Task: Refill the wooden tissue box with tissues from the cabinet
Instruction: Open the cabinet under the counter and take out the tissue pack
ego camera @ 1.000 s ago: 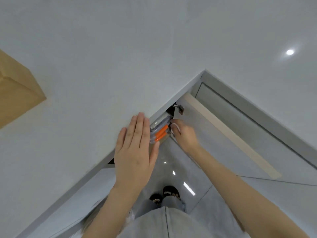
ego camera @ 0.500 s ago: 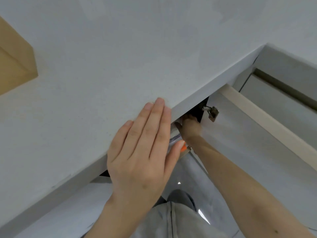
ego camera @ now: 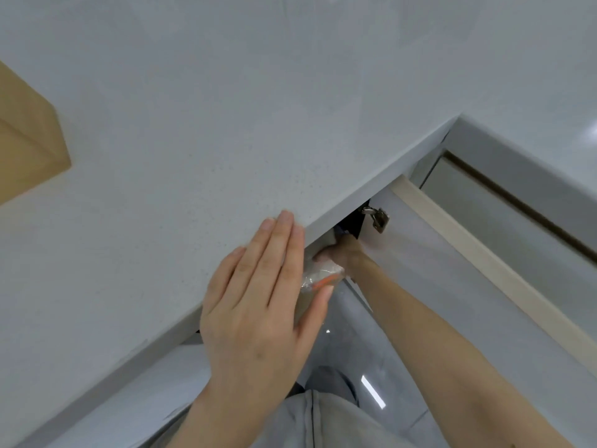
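Note:
A corner of the wooden tissue box (ego camera: 29, 140) shows at the left edge, on the white countertop (ego camera: 226, 108). My left hand (ego camera: 258, 305) lies flat with straight fingers over the counter's front edge, its thumb beside a clear-wrapped tissue pack (ego camera: 319, 277) with orange print. Only a small part of that pack shows below the counter edge. My right hand (ego camera: 344, 253) reaches into the dark cabinet opening under the counter and grips the pack's far side; its fingers are mostly hidden.
The white cabinet door (ego camera: 452, 302) stands open to the right, with a metal hinge (ego camera: 377, 218) near its top and a pale wooden edge strip (ego camera: 484, 273). Glossy grey floor tiles (ego camera: 361, 344) and my grey trousers lie below.
My right hand has gone further under the counter edge, and less of the tissue pack shows than a second ago. The left hand stays flat on the counter edge.

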A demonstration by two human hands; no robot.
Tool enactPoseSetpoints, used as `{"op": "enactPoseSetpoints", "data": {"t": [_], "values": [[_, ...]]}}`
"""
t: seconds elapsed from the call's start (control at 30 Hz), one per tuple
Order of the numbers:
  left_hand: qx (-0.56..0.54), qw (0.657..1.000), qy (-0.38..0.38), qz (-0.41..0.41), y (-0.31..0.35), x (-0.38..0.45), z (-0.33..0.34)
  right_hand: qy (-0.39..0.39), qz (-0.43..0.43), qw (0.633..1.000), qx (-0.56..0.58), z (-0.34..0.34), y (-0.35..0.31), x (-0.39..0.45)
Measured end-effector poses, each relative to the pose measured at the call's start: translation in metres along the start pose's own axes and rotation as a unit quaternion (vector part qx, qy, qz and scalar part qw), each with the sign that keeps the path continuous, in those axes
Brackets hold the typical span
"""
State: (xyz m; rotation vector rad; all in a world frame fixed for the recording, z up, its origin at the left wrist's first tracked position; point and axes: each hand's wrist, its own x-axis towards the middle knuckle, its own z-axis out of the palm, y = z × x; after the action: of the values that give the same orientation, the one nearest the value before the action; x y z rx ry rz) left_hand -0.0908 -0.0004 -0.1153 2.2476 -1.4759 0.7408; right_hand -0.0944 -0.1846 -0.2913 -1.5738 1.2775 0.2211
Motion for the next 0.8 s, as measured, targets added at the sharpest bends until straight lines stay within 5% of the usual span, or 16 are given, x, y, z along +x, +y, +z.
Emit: {"op": "enactPoseSetpoints", "data": {"t": [0.17,0.43,0.53,0.8], "values": [[-0.046,0.989,-0.141,-0.012,-0.003,0.010,-0.025,-0.049,0.046,0.990,0.125,-0.035,-0.001,-0.055],[-0.137,0.907,-0.396,-0.028,-0.014,0.050,-0.071,-0.125,0.019,0.992,-0.011,-0.125,-0.019,-0.160],[-0.232,0.813,-0.533,-0.042,-0.026,0.071,-0.082,-0.201,0.004,0.975,-0.099,-0.161,-0.038,-0.200],[-0.332,0.719,-0.607,-0.064,-0.039,0.101,-0.094,-0.378,-0.007,0.886,-0.267,-0.214,-0.115,-0.263]]}}
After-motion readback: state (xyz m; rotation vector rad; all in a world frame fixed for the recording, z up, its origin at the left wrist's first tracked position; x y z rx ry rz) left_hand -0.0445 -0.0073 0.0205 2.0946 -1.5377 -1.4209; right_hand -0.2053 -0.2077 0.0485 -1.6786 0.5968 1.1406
